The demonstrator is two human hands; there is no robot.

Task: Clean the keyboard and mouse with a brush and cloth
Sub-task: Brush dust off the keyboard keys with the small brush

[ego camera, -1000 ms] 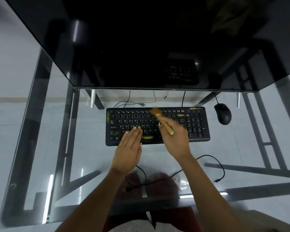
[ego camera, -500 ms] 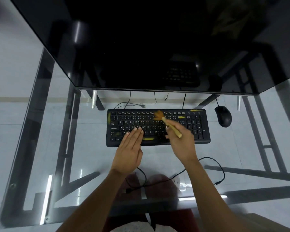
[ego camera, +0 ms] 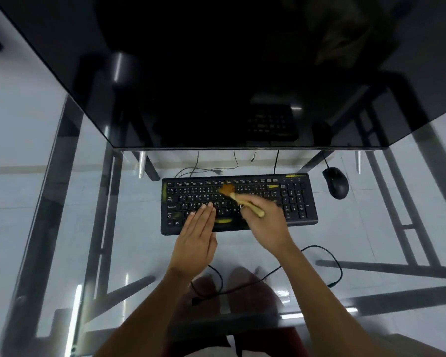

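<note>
Right hand (ego camera: 264,222) pinches the brush (ego camera: 238,198), bristles pointing to 10 o'clock on the keyboard (ego camera: 298,202); left hand (ego camera: 197,233) lies flat, fingers together. Mouse (ego camera: 335,182) lies at 2 o'clock, nearer the right hand.

Computer workstation, home or office: glass table (ego camera: 62,228), monitor (ego camera: 216,73), keyboard (ego camera: 294,202), mouse (ego camera: 335,182), loose cables (ego camera: 327,253); tiled floor (ego camera: 16,207) showed beneath.

Dim, wide-angle warp — motion blur

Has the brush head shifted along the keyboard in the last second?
Yes. The brush bristles swept right, then back left along the keyboard, ending slightly left of where they began.
</note>
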